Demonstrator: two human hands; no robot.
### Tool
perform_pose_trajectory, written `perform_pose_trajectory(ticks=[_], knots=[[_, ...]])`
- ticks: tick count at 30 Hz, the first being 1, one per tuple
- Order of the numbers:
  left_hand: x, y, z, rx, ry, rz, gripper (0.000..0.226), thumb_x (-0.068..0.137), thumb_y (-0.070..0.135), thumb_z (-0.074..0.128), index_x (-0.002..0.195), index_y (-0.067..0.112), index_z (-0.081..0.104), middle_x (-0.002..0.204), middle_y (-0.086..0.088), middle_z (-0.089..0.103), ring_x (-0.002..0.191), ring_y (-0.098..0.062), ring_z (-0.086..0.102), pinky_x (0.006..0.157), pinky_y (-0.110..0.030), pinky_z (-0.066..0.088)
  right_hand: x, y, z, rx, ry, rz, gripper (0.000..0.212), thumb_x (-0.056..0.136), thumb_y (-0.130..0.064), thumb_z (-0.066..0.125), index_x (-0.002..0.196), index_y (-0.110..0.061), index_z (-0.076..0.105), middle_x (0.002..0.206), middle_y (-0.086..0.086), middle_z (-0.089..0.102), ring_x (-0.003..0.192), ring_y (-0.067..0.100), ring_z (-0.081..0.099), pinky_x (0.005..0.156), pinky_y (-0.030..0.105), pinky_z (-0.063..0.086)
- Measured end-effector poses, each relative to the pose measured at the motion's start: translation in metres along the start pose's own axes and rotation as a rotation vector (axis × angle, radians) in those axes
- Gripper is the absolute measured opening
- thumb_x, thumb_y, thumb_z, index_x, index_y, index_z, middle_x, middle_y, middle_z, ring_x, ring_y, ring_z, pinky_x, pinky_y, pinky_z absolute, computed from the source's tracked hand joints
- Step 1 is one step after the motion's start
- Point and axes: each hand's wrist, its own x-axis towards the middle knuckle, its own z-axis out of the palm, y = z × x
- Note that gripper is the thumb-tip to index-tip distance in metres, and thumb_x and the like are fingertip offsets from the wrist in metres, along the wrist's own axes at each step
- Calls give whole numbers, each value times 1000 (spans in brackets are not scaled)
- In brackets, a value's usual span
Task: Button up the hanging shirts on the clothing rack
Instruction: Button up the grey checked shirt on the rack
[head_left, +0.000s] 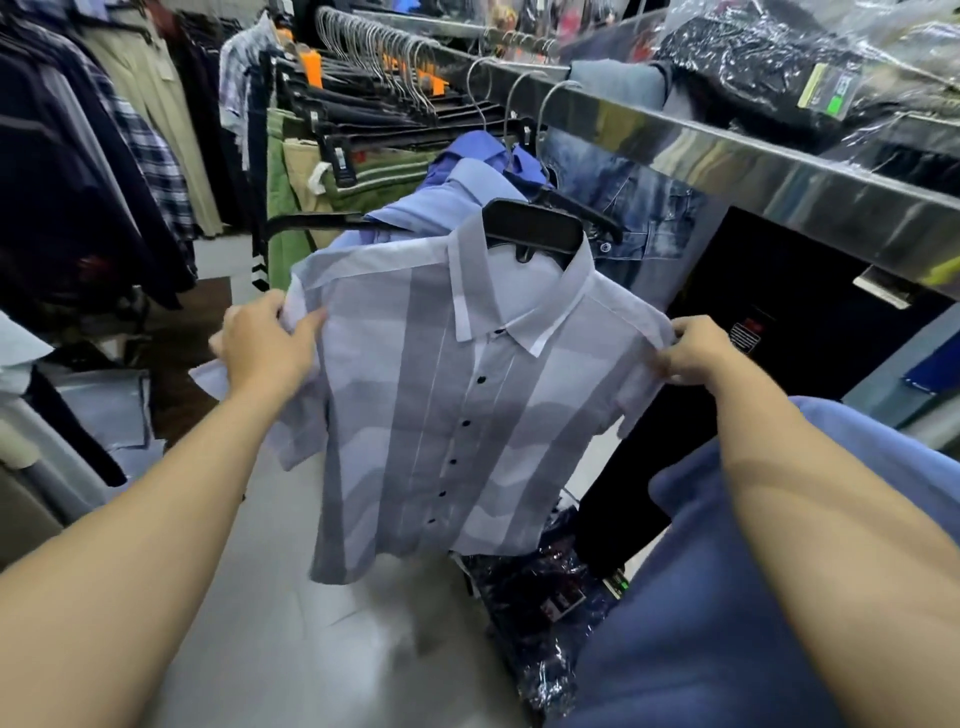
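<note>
A grey-and-white short-sleeved shirt (415, 415) hangs on a black hanger (535, 228) from the steel rack rail (727, 161), its front closed by a row of dark buttons. My left hand (262, 345) pinches the shirt's left shoulder seam between thumb and fingers. On the other side, my right hand (693, 351) grips the right shoulder at the sleeve top. Behind it hang a light blue shirt (441, 197), a darker blue shirt (478, 145) and a denim shirt (639, 218).
More trousers and hangers (374, 62) fill the rail further back. Dark jackets and plaid shirts (104, 171) hang on the left. Plastic-wrapped clothes lie on the shelf top (779, 57) and on the floor (545, 613). A blue garment (701, 597) is draped at lower right.
</note>
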Motion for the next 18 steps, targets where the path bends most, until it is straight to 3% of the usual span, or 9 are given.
perform_pose_trajectory(ticks=[2, 4, 6, 8, 11, 14, 16, 18], knots=[[7, -6, -10, -88, 17, -58, 35, 86, 35, 71, 69, 8, 56, 68, -4, 51, 77, -29, 49, 73, -39, 39, -6, 4, -8, 11, 109, -40, 5, 81, -8, 66, 80, -12, 69, 85, 16, 67, 89, 34, 65, 75, 38, 51], [7, -8, -14, -69, 13, -96, 31, 83, 35, 73, 74, 8, 61, 76, -8, 56, 84, -33, 55, 74, -38, 40, -10, 5, -9, 0, 202, -56, 4, 86, -11, 65, 87, -12, 68, 95, 21, 69, 95, 37, 64, 73, 33, 42], [1, -6, -13, -6, -24, -155, 33, 83, 40, 73, 67, 16, 55, 89, -12, 58, 102, -37, 53, 85, -43, 41, -16, 2, -4, -31, 175, -27, 3, 85, -14, 67, 84, -16, 65, 100, 23, 68, 99, 40, 63, 74, 33, 42], [-3, 5, -13, 80, 15, -205, 22, 86, 37, 70, 80, 18, 60, 113, -17, 54, 117, -36, 42, 96, -44, 36, -16, -2, -6, -38, 176, 22, 11, 83, -13, 66, 94, -16, 67, 111, 22, 66, 106, 41, 61, 80, 37, 47], [-8, 21, -16, 113, 61, -87, 29, 85, 23, 66, 112, 19, 56, 128, -12, 45, 125, -35, 34, 103, -45, 30, -22, -27, -16, -16, 227, 9, 48, 87, -18, 67, 133, -17, 54, 136, 18, 47, 117, 38, 54, 96, 40, 45], [-9, 40, -15, 30, 67, 143, 29, 85, 16, 59, 114, 17, 59, 125, -9, 48, 125, -32, 36, 102, -40, 30, -38, -74, -16, 234, 384, -189, 38, 86, -18, 60, 124, -16, 61, 126, 12, 58, 108, 29, 60, 90, 29, 45], [-2, 55, -12, -18, 66, 278, 20, 86, 16, 58, 104, 15, 65, 116, -9, 57, 117, -32, 43, 95, -33, 32, -53, -112, -6, 365, 360, -317, 32, 85, -17, 58, 116, -15, 67, 116, 6, 65, 107, 20, 61, 87, 22, 42], [8, 73, -10, -105, 28, 332, 15, 87, 15, 57, 97, 14, 68, 105, -7, 65, 108, -30, 51, 87, -29, 36, -62, -149, 4, 498, 319, -350, 35, 83, -28, 60, 116, -19, 66, 115, 4, 62, 108, 17, 60, 94, 26, 45]])
